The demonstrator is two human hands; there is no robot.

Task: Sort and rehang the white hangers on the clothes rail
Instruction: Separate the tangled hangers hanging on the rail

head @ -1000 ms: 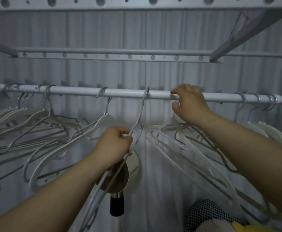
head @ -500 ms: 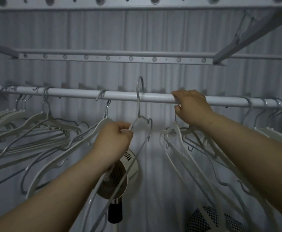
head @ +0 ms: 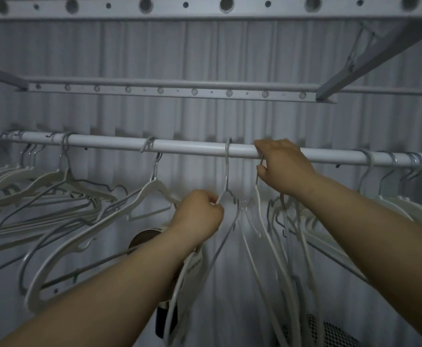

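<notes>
White and round, the rail [head: 192, 147] runs level across the whole view, and every hanger in sight hangs from it. Near its middle a single thin hanger [head: 226, 176] sits with its hook over the rail. The left hand [head: 197, 214] grips this hanger just below the neck, fingers curled tight round the left shoulder, which runs down past the wrist. Just to the right, the right hand [head: 282, 166] is up at the rail, its fingers curled over the top of the rail and its thumb underneath, pinching a wire hook. Below that hand a bunch of hangers [head: 275, 221] hangs steeply, their arms crossing and tangled. The two hands are apart, the left lower than the right.

Left of the held hanger, one broad hanger [head: 155, 189] hangs alone. Towards the left end of the rail a pile of hangers [head: 42, 186] fans out sideways, some white, some grey wire. At the right end a tight row of thick hangers [head: 392, 196] hangs close together.

Above the rail a grey bar with holes [head: 180, 91] crosses the frame. A pleated grey curtain [head: 205, 58] fills the background. A small round fan [head: 145, 240] shows partly behind the left forearm.
</notes>
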